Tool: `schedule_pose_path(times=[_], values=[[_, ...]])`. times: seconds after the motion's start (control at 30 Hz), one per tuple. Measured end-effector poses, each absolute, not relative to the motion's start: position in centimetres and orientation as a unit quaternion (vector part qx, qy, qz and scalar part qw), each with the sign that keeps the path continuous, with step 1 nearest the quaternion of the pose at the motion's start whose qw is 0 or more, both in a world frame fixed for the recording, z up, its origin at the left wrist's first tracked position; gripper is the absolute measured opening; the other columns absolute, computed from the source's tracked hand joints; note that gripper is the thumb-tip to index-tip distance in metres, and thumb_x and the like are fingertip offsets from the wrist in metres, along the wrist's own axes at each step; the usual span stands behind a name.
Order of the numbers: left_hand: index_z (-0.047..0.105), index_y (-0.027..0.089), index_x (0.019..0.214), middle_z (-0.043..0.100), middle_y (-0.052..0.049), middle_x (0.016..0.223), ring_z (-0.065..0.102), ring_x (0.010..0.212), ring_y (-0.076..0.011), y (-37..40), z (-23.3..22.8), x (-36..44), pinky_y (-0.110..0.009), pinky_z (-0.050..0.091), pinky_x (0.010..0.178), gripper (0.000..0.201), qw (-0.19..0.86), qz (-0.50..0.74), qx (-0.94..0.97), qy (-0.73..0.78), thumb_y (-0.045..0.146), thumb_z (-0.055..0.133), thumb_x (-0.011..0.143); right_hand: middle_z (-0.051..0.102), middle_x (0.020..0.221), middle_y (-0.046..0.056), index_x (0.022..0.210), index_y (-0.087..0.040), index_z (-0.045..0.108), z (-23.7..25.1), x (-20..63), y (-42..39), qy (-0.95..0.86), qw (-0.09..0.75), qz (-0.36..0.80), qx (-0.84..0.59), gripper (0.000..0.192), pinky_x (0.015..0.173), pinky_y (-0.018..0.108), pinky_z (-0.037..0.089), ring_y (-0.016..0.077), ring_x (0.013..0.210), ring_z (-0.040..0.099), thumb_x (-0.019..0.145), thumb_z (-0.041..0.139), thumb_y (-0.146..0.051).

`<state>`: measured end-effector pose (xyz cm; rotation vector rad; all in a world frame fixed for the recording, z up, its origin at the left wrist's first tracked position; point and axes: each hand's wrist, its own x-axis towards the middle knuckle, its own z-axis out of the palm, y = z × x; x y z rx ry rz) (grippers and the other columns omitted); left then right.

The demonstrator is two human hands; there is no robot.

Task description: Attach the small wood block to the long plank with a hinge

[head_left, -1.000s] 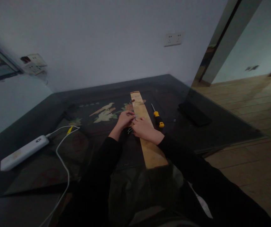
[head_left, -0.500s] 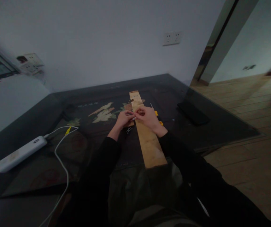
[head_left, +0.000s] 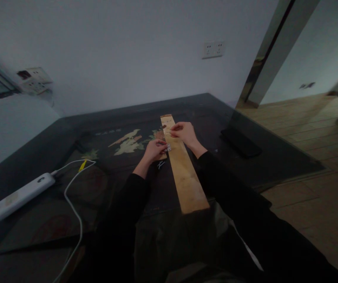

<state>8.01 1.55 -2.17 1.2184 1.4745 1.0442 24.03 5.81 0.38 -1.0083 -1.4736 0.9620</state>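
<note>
A long wooden board (head_left: 188,177) lies lengthwise on the dark table. My left hand (head_left: 154,150) is at the board's left edge, fingertips pinched on a small metal plate with holes (head_left: 169,147) that rests on the board. Over the far part of the board, my right hand (head_left: 185,134) is closed in a pinch; whatever is between its fingertips is too small to make out. A short wooden piece (head_left: 162,157) shows partly under my left hand. Several thin screws (head_left: 160,165) lie loose on the table just below it.
A black phone-like slab (head_left: 241,143) lies to the right on the dark table (head_left: 133,116). On the left are a white power bank-like box (head_left: 21,196) and its white cable (head_left: 74,208) with a yellow tag (head_left: 82,165). A wall with a socket (head_left: 213,50) stands behind.
My right hand has moved away from my left, up and toward the board's far end, uncovering the metal plate. My left hand stays at the plate. The yellow items are now out of sight.
</note>
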Motion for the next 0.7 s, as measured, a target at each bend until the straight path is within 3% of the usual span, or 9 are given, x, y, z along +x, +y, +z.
schedule_pose_path(times=[0.2, 0.7], values=[[0.062, 0.011, 0.078, 0.065, 0.0, 0.057, 0.057, 0.046, -0.0066, 1.4, -2.1, 8.0, -0.019, 0.046, 0.051, 0.013, 0.47, 0.426, 0.494, 0.595, 0.006, 0.074, 0.077, 0.071, 0.073, 0.003, 0.069, -0.015, 0.067, -0.8, 22.8, 6.0, -0.652, 0.508, 0.341, -0.448, 0.008, 0.076, 0.03, 0.053, 0.0155, 0.072, 0.066, 0.064, 0.07, -0.008], [0.064, 0.012, 0.079, 0.064, 0.0, 0.054, 0.057, 0.046, -0.0092, 1.6, -2.6, 7.7, -0.021, 0.045, 0.054, 0.007, 0.464, 0.43, 0.51, 0.582, 0.008, 0.07, 0.079, 0.074, 0.086, 0.005, 0.084, -0.016, 0.071, -1.9, 23.0, 4.9, -0.768, 0.432, 0.19, -0.432, 0.014, 0.08, 0.028, 0.049, 0.0165, 0.081, 0.066, 0.08, 0.059, -0.011]])
